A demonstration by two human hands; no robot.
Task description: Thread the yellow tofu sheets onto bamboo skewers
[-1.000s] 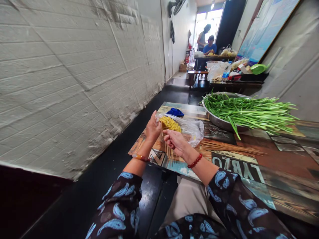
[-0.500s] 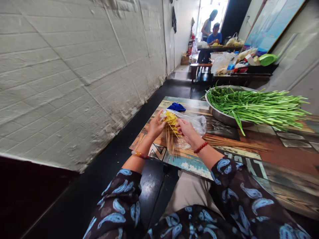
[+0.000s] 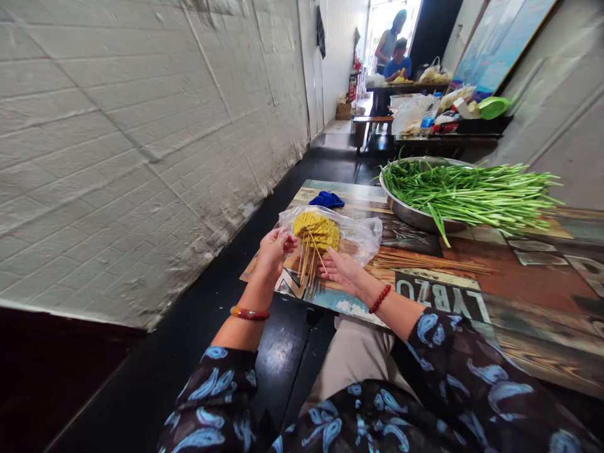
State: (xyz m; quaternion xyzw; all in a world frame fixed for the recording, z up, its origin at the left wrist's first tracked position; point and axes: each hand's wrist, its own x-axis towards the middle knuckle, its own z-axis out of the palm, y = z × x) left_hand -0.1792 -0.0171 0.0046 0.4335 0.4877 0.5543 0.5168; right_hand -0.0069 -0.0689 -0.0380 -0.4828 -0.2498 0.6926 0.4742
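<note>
Yellow skewered pieces (image 3: 317, 231) lie on a clear plastic bag (image 3: 365, 234) on the patterned table, their thin sticks (image 3: 309, 263) pointing toward me. At the bag's left edge, my left hand (image 3: 276, 250) has its thumb and fingers pinched together on the plastic. My right hand (image 3: 340, 267) is open, palm turned up, its fingers beside the sticks on their right. A bundle of loose bamboo sticks (image 3: 429, 263) lies on the table to the right of that hand.
A metal bowl (image 3: 410, 214) heaped with long green stalks (image 3: 491, 196) stands at the back right. A blue cloth (image 3: 327, 199) lies behind the bag. Farther off, two people (image 3: 396, 60) are at another table (image 3: 415, 87). A white wall (image 3: 117, 157) runs along the left.
My hands have moved apart and down from the yellow pieces, which now show spread on the bag. My right hand has opened. The view has shifted slightly.
</note>
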